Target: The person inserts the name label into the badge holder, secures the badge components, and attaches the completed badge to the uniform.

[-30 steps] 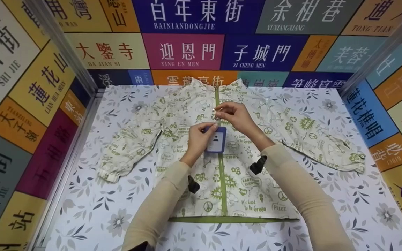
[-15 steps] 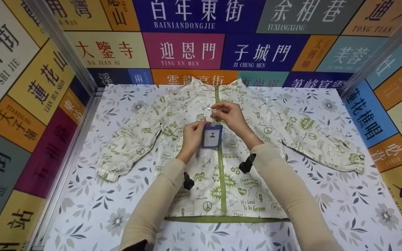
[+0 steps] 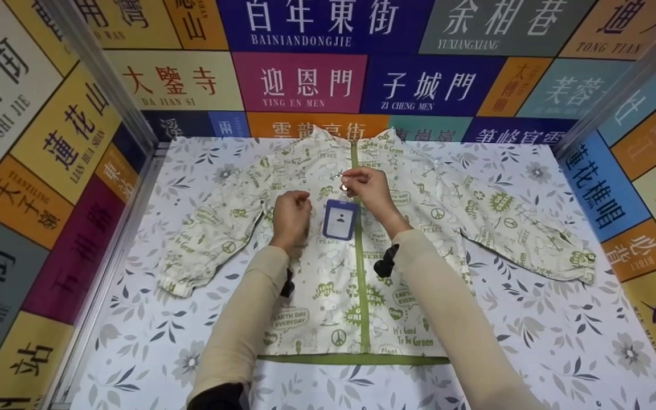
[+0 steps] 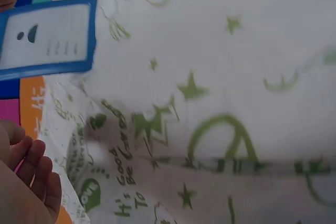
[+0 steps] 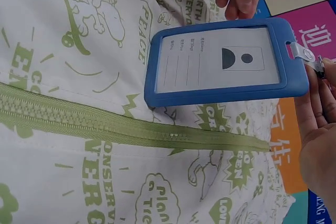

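A blue-framed badge holder (image 3: 340, 220) with a white card inside hangs over the front of a white jacket (image 3: 328, 273) printed in green. My right hand (image 3: 369, 191) pinches the metal clip (image 5: 319, 66) at its top, joined to the holder by a short clear strap (image 5: 302, 52). Left of the badge holder, my left hand (image 3: 292, 219) holds nothing, its fingers loosely bent above the jacket. In the left wrist view those fingers (image 4: 37, 169) sit apart from the holder. The jacket lies front up, its green zipper (image 3: 362, 296) running down the middle.
Jacket sleeves (image 3: 208, 250) spread out to both sides on a table (image 3: 151, 353) covered in a leaf-and-flower print. Colourful sign-patterned walls (image 3: 299, 82) enclose the back and sides, with metal posts (image 3: 111, 80) at the corners.
My left hand has let go of the badge holder and moved left. My right hand has shifted slightly left, with the holder hanging from the clip it pinches.
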`<action>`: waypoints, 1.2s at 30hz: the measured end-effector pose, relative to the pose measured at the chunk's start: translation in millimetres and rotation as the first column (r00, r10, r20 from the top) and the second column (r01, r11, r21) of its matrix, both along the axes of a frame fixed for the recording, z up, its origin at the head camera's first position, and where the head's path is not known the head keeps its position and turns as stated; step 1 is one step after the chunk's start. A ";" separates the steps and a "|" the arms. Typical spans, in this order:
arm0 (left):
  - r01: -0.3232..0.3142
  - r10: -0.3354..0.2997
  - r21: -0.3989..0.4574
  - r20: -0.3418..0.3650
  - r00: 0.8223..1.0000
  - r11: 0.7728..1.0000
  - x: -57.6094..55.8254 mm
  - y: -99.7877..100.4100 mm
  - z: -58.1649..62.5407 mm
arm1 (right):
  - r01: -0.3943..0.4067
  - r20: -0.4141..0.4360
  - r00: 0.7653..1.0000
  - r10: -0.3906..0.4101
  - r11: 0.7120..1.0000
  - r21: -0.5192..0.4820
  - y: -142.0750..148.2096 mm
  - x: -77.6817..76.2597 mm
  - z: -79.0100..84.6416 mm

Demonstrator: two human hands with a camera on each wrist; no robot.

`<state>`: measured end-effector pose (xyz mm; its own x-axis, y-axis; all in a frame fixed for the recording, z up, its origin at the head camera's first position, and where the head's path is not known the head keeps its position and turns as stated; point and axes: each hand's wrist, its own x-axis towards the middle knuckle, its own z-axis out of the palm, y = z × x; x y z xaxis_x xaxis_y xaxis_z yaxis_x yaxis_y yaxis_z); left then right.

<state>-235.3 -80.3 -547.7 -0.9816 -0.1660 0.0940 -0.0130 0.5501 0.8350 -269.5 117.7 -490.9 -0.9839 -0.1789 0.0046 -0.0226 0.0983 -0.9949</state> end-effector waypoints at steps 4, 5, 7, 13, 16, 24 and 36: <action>0.022 -0.025 -0.171 -0.013 1.000 0.985 -5.9 -4.4 -8.4 | 0.066 -0.006 0.998 -0.066 0.998 -0.004 -5.0 -9.7 -18.8; 0.024 -0.027 -0.198 -0.013 1.000 0.980 -6.6 -5.0 -10.2 | 0.083 -0.011 0.997 -0.083 0.997 0.001 -6.7 -11.1 -22.4; 0.021 -0.024 -0.238 -0.011 1.000 0.971 -7.3 -6.0 -13.3 | 0.114 -0.024 0.993 -0.113 0.993 0.017 -10.9 -12.3 -28.2; 0.019 -0.015 -0.277 0.017 1.000 0.961 -7.1 -6.4 -18.5 | 0.148 -0.046 0.988 -0.145 0.987 0.064 -24.1 -8.5 -43.5; 0.023 -0.017 -0.308 0.022 1.000 0.951 -7.7 -6.2 -18.5 | 0.130 -0.052 0.991 -0.127 0.989 0.066 -30.0 -6.4 -50.4; 0.063 -0.040 -0.368 0.070 0.997 0.928 -12.7 -7.2 -18.3 | 0.151 -0.022 0.989 -0.149 0.985 0.080 -40.2 -4.6 -59.9; 0.066 -0.037 -0.393 0.081 0.996 0.917 -16.9 -8.0 -20.2 | 0.187 0.008 0.982 -0.188 0.979 0.077 -46.5 -2.9 -75.2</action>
<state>-252.2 -88.3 -567.9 -0.9943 -0.0789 0.0718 -0.0268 0.8362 0.5478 -272.4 71.1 -566.1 -0.9998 0.0091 -0.0169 0.0182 0.1744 -0.9845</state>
